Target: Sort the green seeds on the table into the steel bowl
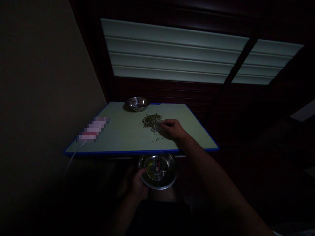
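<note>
A heap of small greenish-brown grains, perhaps beans (151, 120), lies spread on the pale tabletop (123, 137), with a few strays nearer the front edge. At the heap's near right side, my right hand (174, 128) is closed in a pinch on a small clear plastic piece (157, 128), its exact kind too dim to make out. Below the table's front edge, my left hand (139, 183) grips the left rim of a shiny metal bowl (171, 180). Some greenish grains seem to lie inside that bowl, along with a label or reflection.
Another metal bowl (137, 105) stands at the back left of the table. A blurred pink phone-like object (93, 129) with a white cable (73, 155) lies at the left edge. Behind the table rises a dark slatted wooden front (172, 88); a wall (49, 65) is on the left.
</note>
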### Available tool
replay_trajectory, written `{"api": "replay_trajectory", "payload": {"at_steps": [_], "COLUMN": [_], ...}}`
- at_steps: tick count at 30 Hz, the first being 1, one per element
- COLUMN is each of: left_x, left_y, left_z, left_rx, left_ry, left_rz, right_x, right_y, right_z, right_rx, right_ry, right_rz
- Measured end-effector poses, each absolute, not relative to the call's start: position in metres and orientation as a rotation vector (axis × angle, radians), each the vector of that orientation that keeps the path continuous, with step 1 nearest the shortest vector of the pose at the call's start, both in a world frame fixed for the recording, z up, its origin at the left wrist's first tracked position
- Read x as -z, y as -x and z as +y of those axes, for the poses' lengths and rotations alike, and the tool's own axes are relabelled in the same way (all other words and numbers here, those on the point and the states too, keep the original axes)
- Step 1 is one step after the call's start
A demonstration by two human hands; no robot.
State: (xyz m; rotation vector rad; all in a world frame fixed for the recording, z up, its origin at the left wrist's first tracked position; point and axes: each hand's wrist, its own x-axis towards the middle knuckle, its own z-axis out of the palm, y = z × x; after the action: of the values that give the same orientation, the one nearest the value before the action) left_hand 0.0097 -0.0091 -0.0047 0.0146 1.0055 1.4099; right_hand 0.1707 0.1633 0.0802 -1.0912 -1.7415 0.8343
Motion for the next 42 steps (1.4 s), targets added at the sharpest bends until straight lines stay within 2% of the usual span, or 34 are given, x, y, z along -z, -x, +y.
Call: {"api": "replay_trajectory", "payload": {"at_steps": [23, 37, 42], "left_x": [0.0075, 0.0119, 0.0144], "left_y": [-0.0089, -0.0065, -0.0058], "left_z": [-0.0096, -0.0081, -0.0078], "left_rx": [-1.415, -1.405, -1.404], "left_ry": [-0.007, -0.02, -0.037], "left_rz": [0.987, 0.996, 1.001], "right_x": [-0.0801, -0.0832, -0.0816], "right_y": [-0.167, -0.1669, -0.1667], "right_z": [0.1603, 0.1559, 0.1621], "right_rx": [-0.897, -1.151, -0.944], "right_ry": [1.01, 0.955, 1.106], "right_rz": [-1.855, -1.859, -1.72]}}
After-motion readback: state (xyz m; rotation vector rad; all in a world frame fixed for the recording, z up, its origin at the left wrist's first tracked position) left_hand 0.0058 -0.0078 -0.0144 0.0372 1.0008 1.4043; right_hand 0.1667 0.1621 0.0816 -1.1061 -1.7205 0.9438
